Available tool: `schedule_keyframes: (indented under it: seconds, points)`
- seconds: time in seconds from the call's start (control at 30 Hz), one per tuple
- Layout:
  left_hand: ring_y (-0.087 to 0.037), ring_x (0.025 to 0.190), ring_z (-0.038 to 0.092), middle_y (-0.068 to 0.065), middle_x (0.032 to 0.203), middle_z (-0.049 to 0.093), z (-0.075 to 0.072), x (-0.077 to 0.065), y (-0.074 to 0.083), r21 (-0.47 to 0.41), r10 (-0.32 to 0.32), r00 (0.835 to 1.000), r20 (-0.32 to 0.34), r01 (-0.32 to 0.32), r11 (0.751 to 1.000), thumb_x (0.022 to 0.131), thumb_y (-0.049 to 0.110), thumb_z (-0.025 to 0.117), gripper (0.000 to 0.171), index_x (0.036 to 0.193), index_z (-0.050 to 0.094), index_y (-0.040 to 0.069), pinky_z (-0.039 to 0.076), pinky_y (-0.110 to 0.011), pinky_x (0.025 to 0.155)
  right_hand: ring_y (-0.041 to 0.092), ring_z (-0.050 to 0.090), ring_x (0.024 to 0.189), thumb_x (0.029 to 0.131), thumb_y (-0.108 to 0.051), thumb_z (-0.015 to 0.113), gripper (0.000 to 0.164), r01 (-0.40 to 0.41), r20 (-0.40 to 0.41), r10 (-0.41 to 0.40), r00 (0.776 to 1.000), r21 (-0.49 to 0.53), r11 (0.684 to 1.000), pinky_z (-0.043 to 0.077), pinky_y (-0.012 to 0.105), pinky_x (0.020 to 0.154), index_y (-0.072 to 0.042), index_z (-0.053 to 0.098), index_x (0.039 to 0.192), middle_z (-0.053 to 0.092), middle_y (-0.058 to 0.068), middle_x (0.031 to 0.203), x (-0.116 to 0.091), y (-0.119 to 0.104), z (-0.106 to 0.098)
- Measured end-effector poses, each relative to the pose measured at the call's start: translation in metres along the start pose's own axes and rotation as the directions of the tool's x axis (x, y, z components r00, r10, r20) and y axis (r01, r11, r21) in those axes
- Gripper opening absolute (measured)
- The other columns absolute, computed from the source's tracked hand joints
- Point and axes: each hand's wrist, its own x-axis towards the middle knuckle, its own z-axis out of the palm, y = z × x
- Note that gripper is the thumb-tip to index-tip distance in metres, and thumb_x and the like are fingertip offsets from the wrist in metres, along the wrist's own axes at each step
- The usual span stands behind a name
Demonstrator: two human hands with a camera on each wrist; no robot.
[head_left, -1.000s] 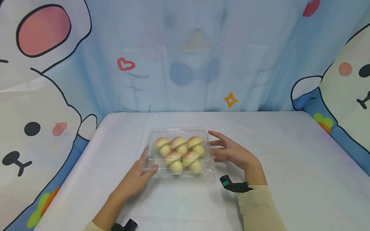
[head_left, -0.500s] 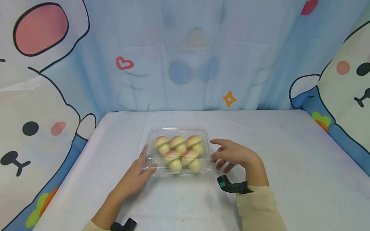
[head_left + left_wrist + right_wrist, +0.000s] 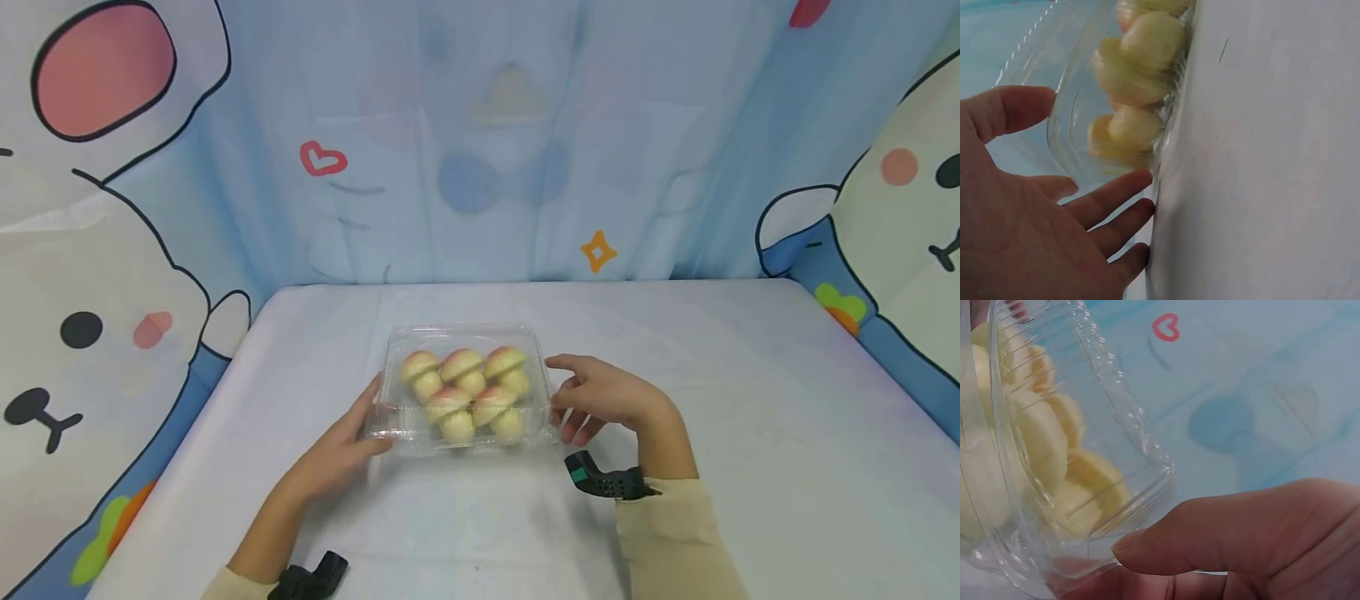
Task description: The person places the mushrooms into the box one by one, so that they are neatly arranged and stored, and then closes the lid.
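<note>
A clear plastic clamshell box (image 3: 401,337) with a ridged rim sits mid-table. Inside it show several pale yellow, mushroom-shaped pieces (image 3: 493,404) with reddish tops, in two rows. At the box's left side is my left hand (image 3: 341,454), thumb near the front corner and fingers beside the side wall. The left wrist view shows this hand (image 3: 1041,212) with fingers spread and fairly straight, fingertips right by the box. My right hand (image 3: 607,396) is at the right side, index finger reaching along the edge. In the right wrist view its thumb (image 3: 1166,540) pinches the rim, other fingers partly hidden beneath.
A white cloth covers the table (image 3: 750,392). Behind it hangs a blue curtain (image 3: 487,208) printed with cartoon animals. Black wrist straps (image 3: 611,482) and beige sleeves (image 3: 671,542) are on both arms.
My right hand has turned, its lower fingers dropping and curling by the box's right edge. My left hand has slid slightly left, its thumb drawing back from the front corner. The box stays put.
</note>
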Motion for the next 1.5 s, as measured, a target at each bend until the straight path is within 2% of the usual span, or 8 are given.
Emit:
schedule_keyframes:
  seconds: [0.17, 0.33, 0.5, 0.6, 0.87, 1.03, 1.13, 1.5]
  points:
    - [-0.048, 0.158, 0.013, -0.027, 0.170, 0.018, -0.007, 0.000, -0.007, -0.152, 0.051, 0.996, 0.075, -0.039, 0.988, 0.079, 0.008, 0.053, 0.102, 0.168, 0.004, 0.016, 0.021, -0.074, 0.119, 0.023, 0.072, 0.072, 0.096, -0.009, 0.057, 0.078, -0.008, 0.007, 0.008, 1.000, 0.004, 1.000, 0.063, 0.041, 0.068, -0.005, 0.018, 0.164, 0.070, 0.016, 0.101, 0.000, -0.001, -0.001]
    - [-0.045, 0.159, 0.008, -0.022, 0.173, 0.008, -0.005, 0.002, -0.006, -0.173, 0.009, 0.997, 0.075, 0.004, 0.985, 0.088, 0.009, 0.043, 0.090, 0.168, 0.003, 0.015, 0.010, -0.070, 0.123, 0.026, 0.074, 0.074, 0.092, -0.011, 0.067, 0.093, 0.001, 0.060, -0.001, 0.998, 0.013, 1.000, 0.062, 0.040, 0.067, -0.009, 0.010, 0.166, 0.070, 0.014, 0.103, -0.001, 0.004, -0.003]
    - [-0.042, 0.158, 0.019, -0.019, 0.172, 0.018, -0.001, 0.003, -0.002, -0.105, -0.046, 0.999, 0.004, 0.047, 0.993, 0.097, 0.014, 0.040, 0.078, 0.168, 0.009, 0.019, 0.019, -0.066, 0.123, 0.027, 0.075, 0.074, 0.086, -0.011, 0.076, 0.113, 0.014, 0.129, -0.016, 0.992, 0.021, 1.000, 0.059, 0.035, 0.064, -0.018, -0.003, 0.168, 0.071, 0.009, 0.095, -0.001, 0.010, -0.006]
    - [-0.043, 0.152, 0.036, -0.023, 0.163, 0.037, 0.001, 0.001, 0.000, -0.054, -0.040, 0.998, -0.038, 0.038, 0.998, 0.098, 0.015, 0.044, 0.076, 0.168, 0.015, 0.020, 0.030, -0.066, 0.119, 0.022, 0.073, 0.068, 0.083, -0.013, 0.081, 0.122, 0.014, 0.137, -0.015, 0.991, 0.012, 1.000, 0.057, 0.032, 0.061, -0.019, -0.006, 0.167, 0.073, 0.007, 0.089, 0.000, 0.013, -0.007]
    - [-0.022, 0.108, 0.062, -0.016, 0.124, 0.060, 0.000, 0.002, 0.002, -0.019, 0.023, 0.996, -0.085, -0.025, 1.000, 0.093, 0.011, 0.051, 0.078, 0.166, 0.023, 0.012, 0.048, -0.042, 0.098, 0.016, 0.068, 0.060, 0.082, -0.014, 0.083, 0.118, -0.011, 0.121, 0.006, 0.993, 0.043, 0.999, 0.055, 0.029, 0.057, -0.013, 0.000, 0.167, 0.075, 0.008, 0.089, 0.002, 0.017, -0.006]
    - [-0.016, 0.072, 0.059, -0.012, 0.086, 0.061, -0.001, 0.002, -0.002, -0.167, 0.115, 0.993, -0.016, -0.116, 0.979, 0.095, 0.003, 0.047, 0.078, 0.165, 0.015, 0.002, 0.054, -0.029, 0.068, 0.013, 0.063, 0.056, 0.084, -0.015, 0.081, 0.111, -0.016, 0.139, 0.007, 0.990, 0.061, 0.998, 0.054, 0.027, 0.055, -0.014, 0.007, 0.167, 0.077, 0.012, 0.091, 0.004, 0.019, -0.006]
    - [-0.015, 0.063, 0.059, -0.012, 0.078, 0.063, 0.000, 0.002, -0.004, -0.288, 0.126, 0.991, 0.032, -0.112, 0.951, 0.097, 0.002, 0.045, 0.078, 0.165, 0.007, 0.000, 0.054, -0.030, 0.058, 0.014, 0.064, 0.056, 0.084, -0.015, 0.080, 0.112, -0.006, 0.149, -0.006, 0.989, 0.080, 0.997, 0.054, 0.028, 0.055, -0.016, 0.006, 0.167, 0.078, 0.012, 0.091, 0.006, 0.021, -0.006]
    - [-0.010, 0.058, 0.055, -0.003, 0.072, 0.061, 0.000, 0.004, -0.003, -0.419, 0.119, 0.991, 0.063, -0.082, 0.904, 0.100, 0.003, 0.048, 0.080, 0.166, 0.002, 0.005, 0.049, -0.025, 0.053, 0.013, 0.062, 0.053, 0.086, -0.010, 0.078, 0.108, 0.035, 0.172, -0.065, 0.983, 0.170, 0.985, 0.056, 0.029, 0.056, -0.019, 0.006, 0.167, 0.077, 0.014, 0.090, 0.012, 0.032, -0.011]
